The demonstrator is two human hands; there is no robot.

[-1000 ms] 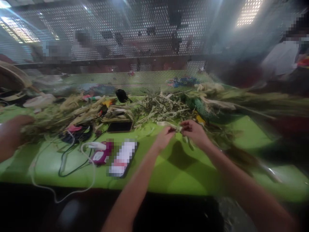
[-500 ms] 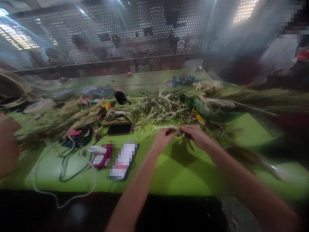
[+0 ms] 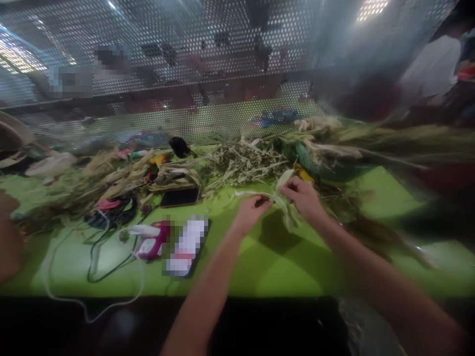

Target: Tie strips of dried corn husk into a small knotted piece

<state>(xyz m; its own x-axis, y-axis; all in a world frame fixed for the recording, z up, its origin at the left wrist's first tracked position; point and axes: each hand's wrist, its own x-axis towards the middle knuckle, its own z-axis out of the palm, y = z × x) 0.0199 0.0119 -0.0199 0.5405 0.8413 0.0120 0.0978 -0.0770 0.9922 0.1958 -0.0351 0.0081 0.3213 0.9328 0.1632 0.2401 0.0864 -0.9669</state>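
My left hand [image 3: 253, 215] is closed in a pinch on a bundle of pale strips over the green table [image 3: 237, 272]. Those husk strips [image 3: 288, 215] look like dried corn husk; one thin white end points left past my left hand. To its right, my right hand [image 3: 302, 195] has thumb and fingers pressed together on a wider pale green strip of the same bundle. That strip stands up above the fingers and hangs down below them. Whatever lies inside the grip of my left hand is hidden. Both hands are just above the tabletop.
A lit phone [image 3: 187, 246], a purple device [image 3: 153, 242] and looped cables [image 3: 143, 282] lie on the left. Behind are a dark phone [image 3: 179, 197], a heap of dried leaves [image 3: 247, 160] and a green basket [image 3: 308, 155]. Another person's arm [image 3: 8, 242] shows at the left edge.
My right hand has risen slightly and drawn away from my left hand. A wide pale strip now shows above and below its fingers. The left hand has barely moved.
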